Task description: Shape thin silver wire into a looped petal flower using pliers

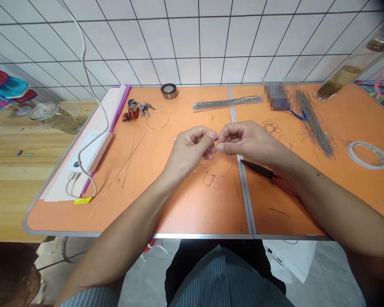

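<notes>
Close together over the middle of the orange table, both my hands pinch a thin wire ring (pixel 216 175) with small looped petals along its lower side. My left hand (pixel 195 147) is closed, thumb against fingers, at the ring's upper left. Thumb and fingertips of my right hand (pixel 240 138) meet at its top, almost touching the left. The exact spot of the pinch is partly hidden by the fingers. Below my right forearm lie pliers (pixel 259 169) with dark jaws and red handles. Beyond my right wrist rests a finished-looking wire flower (pixel 271 126).
Bundles of straight wire (pixel 227 103) and darker wire (pixel 315 125) lie behind and right. A tape roll (pixel 169 91), keys (pixel 142 108), a power strip (pixel 92 155), loose wires (pixel 118 175), a white tape ring (pixel 367 154) and a glass bottle (pixel 342 81) surround the work area.
</notes>
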`<state>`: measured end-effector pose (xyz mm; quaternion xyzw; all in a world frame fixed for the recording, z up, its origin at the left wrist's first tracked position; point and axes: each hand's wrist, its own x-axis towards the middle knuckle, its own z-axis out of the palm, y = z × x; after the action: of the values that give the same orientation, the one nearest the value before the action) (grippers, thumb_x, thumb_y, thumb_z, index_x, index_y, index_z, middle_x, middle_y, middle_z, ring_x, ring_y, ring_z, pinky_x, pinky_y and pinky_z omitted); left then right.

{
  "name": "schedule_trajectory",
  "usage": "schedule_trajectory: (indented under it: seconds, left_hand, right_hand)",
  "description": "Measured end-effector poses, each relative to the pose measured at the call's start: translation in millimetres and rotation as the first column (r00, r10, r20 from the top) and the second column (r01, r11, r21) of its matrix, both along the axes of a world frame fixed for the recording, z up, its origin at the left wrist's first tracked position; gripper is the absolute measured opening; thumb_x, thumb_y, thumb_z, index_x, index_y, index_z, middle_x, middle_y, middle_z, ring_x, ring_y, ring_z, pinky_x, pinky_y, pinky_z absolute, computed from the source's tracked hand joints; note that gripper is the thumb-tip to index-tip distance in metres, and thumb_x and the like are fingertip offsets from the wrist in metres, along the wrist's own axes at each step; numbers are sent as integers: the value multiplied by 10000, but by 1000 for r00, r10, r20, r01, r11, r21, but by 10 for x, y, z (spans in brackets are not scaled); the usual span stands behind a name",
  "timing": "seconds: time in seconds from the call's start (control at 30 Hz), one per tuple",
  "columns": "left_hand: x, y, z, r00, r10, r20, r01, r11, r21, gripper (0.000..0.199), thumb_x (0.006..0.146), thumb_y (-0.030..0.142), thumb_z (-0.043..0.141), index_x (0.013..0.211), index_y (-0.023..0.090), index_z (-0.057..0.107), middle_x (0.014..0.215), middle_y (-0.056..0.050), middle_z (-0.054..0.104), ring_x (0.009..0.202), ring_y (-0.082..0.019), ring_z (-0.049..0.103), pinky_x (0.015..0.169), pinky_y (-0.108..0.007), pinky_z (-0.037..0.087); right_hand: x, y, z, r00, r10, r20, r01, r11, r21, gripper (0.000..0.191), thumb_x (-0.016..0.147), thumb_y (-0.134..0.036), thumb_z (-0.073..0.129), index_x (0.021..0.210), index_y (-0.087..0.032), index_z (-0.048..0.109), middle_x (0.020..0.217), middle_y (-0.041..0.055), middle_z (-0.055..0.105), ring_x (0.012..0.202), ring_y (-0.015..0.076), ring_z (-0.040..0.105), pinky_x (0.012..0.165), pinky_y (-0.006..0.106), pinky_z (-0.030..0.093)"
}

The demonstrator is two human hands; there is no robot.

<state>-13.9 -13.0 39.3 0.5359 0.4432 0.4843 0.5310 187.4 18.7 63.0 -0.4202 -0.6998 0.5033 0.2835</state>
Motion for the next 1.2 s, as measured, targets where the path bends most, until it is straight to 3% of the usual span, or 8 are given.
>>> schedule_trajectory:
  seconds: [0.17, 0.3, 0.5, 0.8, 1.2]
  left_hand:
    - [-34, 47, 5, 999, -10, 48, 14, 996, -87, 429, 975, 618, 749, 916, 193, 735, 758, -38, 743, 577, -132, 682, 622, -269, 564]
    - [-41, 45, 8, 999, -23, 33, 27, 992, -120, 428, 973, 614, 756, 931, 189, 738, 771, -50, 755, 582, -134, 681, 602, -262, 543]
    - [-39, 25, -18, 998, -50, -49, 48, 997, -57, 453, 895, 593, 863, 770, 186, 708, 755, -52, 737, 605, -122, 652, 591, -250, 512]
    - [-6, 12, -36, 996, -11, -86, 6, 999, -51, 500, 911, 609, 836, 719, 180, 666, 685, -28, 694, 555, -107, 617, 543, -232, 479]
    - [21, 14, -34, 1000, -10, 3, 10, 995, -100, 531, 885, 583, 865, 652, 174, 619, 608, -3, 639, 479, -84, 559, 493, -226, 439]
  right_hand:
    - [21, 12, -3, 999, -25, 21, 25, 1000, -4, 175, 816, -290, 906, 793, -220, 747, 701, 3, 687, 672, 158, 616, 637, 317, 442]
    - [21, 14, 4, 998, -55, 35, 55, 998, 17, 149, 827, -278, 884, 800, -217, 751, 697, 9, 694, 667, 159, 605, 629, 319, 441]
    - [17, 3, 15, 996, -73, 46, 72, 997, 16, 116, 836, -240, 854, 799, -213, 747, 719, 17, 698, 673, 159, 593, 636, 324, 436]
    - [-14, -5, -5, 995, -70, 72, 62, 993, 98, 154, 824, -304, 850, 798, -206, 735, 708, 6, 684, 664, 157, 591, 613, 310, 421]
    - [-63, -74, 19, 977, -136, 167, 92, 964, 249, 143, 867, -314, 788, 799, -199, 736, 705, 2, 668, 657, 152, 567, 604, 316, 402]
